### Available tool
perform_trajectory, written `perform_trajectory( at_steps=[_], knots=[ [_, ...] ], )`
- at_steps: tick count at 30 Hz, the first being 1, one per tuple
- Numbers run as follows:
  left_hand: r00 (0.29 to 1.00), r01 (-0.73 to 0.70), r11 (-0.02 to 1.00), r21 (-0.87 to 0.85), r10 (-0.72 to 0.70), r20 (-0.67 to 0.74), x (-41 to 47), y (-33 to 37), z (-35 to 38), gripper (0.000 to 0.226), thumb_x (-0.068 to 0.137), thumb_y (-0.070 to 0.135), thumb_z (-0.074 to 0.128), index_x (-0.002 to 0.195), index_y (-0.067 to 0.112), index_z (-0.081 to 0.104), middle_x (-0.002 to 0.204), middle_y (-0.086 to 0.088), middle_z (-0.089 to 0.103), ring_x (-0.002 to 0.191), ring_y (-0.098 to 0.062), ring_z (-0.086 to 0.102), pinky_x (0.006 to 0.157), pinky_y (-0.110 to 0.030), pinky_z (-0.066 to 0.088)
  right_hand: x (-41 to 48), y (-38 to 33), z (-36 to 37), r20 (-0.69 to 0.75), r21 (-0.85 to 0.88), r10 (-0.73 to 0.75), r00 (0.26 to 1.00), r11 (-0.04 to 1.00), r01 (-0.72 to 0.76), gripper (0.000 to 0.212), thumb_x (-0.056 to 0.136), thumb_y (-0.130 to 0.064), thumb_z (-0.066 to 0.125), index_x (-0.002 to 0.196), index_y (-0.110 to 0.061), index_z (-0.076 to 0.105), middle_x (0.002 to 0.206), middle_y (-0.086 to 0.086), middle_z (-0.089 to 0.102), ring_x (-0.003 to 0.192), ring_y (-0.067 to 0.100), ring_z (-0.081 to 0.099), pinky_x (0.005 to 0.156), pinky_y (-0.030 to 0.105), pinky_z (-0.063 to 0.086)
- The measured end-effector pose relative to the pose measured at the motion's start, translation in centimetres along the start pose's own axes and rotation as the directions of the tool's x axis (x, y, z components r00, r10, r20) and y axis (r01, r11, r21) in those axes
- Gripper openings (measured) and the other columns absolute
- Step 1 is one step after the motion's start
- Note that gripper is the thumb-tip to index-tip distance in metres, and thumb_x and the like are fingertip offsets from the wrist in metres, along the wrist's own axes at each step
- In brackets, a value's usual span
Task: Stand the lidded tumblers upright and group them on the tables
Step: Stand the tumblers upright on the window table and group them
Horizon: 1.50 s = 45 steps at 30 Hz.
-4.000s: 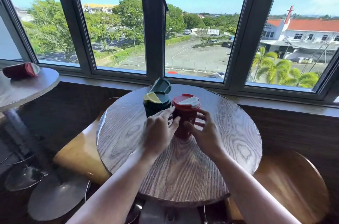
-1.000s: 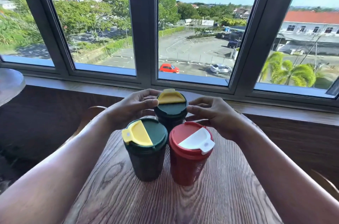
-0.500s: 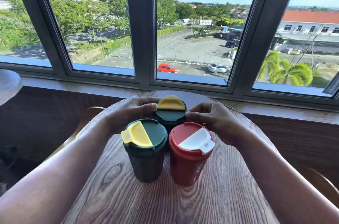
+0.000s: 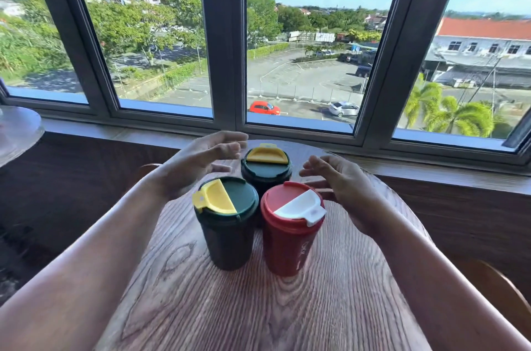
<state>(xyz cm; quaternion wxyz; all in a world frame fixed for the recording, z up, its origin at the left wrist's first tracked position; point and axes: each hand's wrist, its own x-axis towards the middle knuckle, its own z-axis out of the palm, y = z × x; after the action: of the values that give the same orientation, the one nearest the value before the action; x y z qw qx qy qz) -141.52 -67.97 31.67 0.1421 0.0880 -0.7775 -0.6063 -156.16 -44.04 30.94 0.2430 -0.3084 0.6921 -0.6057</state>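
Three lidded plastic tumblers stand upright in a tight cluster at the centre of the frame, on a round wooden table [image 4: 287,307] with bold, wavy grain. Two are dark green with a yellow flip tab on the lid: the near dark green tumbler [image 4: 227,224] at centre left, and the far dark green tumbler [image 4: 265,169] just behind, toward the window. The third is a red tumbler with a white flip tab [image 4: 290,228], at centre right, with pale lettering down its side that is too small to read. All three taper toward the base and have round, rimmed lids; the two near ones stand just beside each other, and the far one sits behind the gap between them.

Two bare hands flank the far tumbler without touching it. The left hand [image 4: 201,161] hovers at centre left, fingers spread and loosely curved, holding nothing. The right hand [image 4: 339,178] hovers at centre right, fingers likewise apart and empty.

At the left edge of the frame shows part of a second round table [image 4: 17,132]. Across the upper half runs a dark-framed window [image 4: 221,49] of four panes, giving on trees, a car park and a red-roofed building.
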Motion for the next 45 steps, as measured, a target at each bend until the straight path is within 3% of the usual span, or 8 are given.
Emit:
perform_trajectory(
  at_steps=[4,10,15,19,22,27,37,45],
  knots=[
    [0.999,-0.036,0.987,0.159,0.042,-0.034,-3.4,2.0,-0.4,0.059,0.074,0.056,0.065,0.128,0.032,0.063,0.132,0.011,0.065,0.122,-0.006,0.06,0.1,-0.036,0.05,-2.9,-0.4,-0.3,-0.095,-0.017,-0.189,0.977,0.982,0.188,0.047,0.081,-0.061,0.064,0.096,-0.017,0.063,0.092,-0.003,0.07,0.083,0.015,0.068,0.074,0.032,0.055],
    [0.994,0.051,0.963,0.263,-0.074,0.078,-8.3,2.2,0.2,0.083,0.055,0.074,0.079,0.13,0.047,0.058,0.133,0.005,0.064,0.115,-0.009,0.065,0.099,-0.029,0.05,-6.8,0.3,1.0,0.009,-0.25,-0.268,0.964,0.932,0.261,0.056,0.065,-0.071,0.063,0.111,-0.041,0.054,0.111,-0.019,0.062,0.097,-0.004,0.062,0.081,0.02,0.053],
    [0.998,0.048,0.915,0.4,-0.061,0.021,-9.1,1.1,0.7,0.091,0.054,0.073,0.084,0.136,0.057,0.048,0.142,0.01,0.054,0.133,-0.012,0.052,0.113,-0.046,0.04,-7.1,1.4,1.8,0.009,-0.345,-0.335,0.942,0.883,0.317,0.058,0.062,-0.064,0.074,0.111,-0.04,0.056,0.12,-0.017,0.052,0.106,-0.006,0.059,0.089,0.028,0.056],
    [0.998,0.031,0.924,0.382,-0.01,-0.058,-9.2,1.1,1.4,0.084,0.054,0.064,0.089,0.13,0.052,0.054,0.132,0.013,0.063,0.124,-0.006,0.06,0.107,-0.043,0.049,-6.7,1.6,1.2,0.043,-0.282,-0.343,0.938,0.897,0.341,0.043,0.065,-0.059,0.076,0.1,-0.038,0.062,0.122,-0.017,0.056,0.113,0.002,0.061,0.092,0.037,0.057],
    [0.995,0.036,0.919,0.394,0.002,-0.097,-9.1,0.8,1.6,0.084,0.053,0.065,0.09,0.129,0.053,0.054,0.125,0.002,0.069,0.117,-0.023,0.067,0.102,-0.05,0.051,-6.4,1.5,0.6,0.09,-0.242,-0.338,0.937,0.905,0.35,0.035,0.067,-0.055,0.078,0.096,-0.041,0.064,0.129,-0.017,0.057,0.118,0.007,0.061,0.095,0.039,0.056],
    [0.993,0.049,0.913,0.405,-0.003,-0.114,-8.7,0.4,1.6,0.083,0.053,0.067,0.089,0.127,0.056,0.054,0.116,0.0,0.074,0.112,-0.02,0.069,0.102,-0.05,0.051,-6.4,1.1,-0.1,0.156,-0.174,-0.333,0.93,0.918,0.357,0.027,0.069,-0.043,0.08,0.092,-0.04,0.066,0.133,-0.011,0.056,0.117,0.009,0.062,0.089,0.027,0.053],
    [0.996,0.074,0.906,0.417,-0.043,-0.083,-8.1,0.5,1.3,0.083,0.056,0.067,0.087,0.131,0.057,0.053,0.127,0.009,0.067,0.121,-0.009,0.062,0.108,-0.045,0.047,-6.3,1.7,0.0,0.141,-0.177,-0.355,0.924,0.91,0.376,0.032,0.069,-0.049,0.08,0.096,-0.039,0.065,0.134,-0.012,0.056,0.12,0.01,0.061,0.097,0.039,0.055],
    [0.997,0.059,0.9,0.431,-0.034,-0.064,-8.1,0.6,1.2,0.086,0.058,0.067,0.086,0.136,0.053,0.051,0.133,0.01,0.061,0.121,-0.018,0.062,0.108,-0.047,0.047,-6.3,2.1,0.3,0.088,-0.238,-0.385,0.919,0.887,0.395,0.033,0.067,-0.054,0.078,0.095,-0.046,0.063,0.13,-0.015,0.057,0.119,0.01,0.06,0.096,0.043,0.056]
  ],
)
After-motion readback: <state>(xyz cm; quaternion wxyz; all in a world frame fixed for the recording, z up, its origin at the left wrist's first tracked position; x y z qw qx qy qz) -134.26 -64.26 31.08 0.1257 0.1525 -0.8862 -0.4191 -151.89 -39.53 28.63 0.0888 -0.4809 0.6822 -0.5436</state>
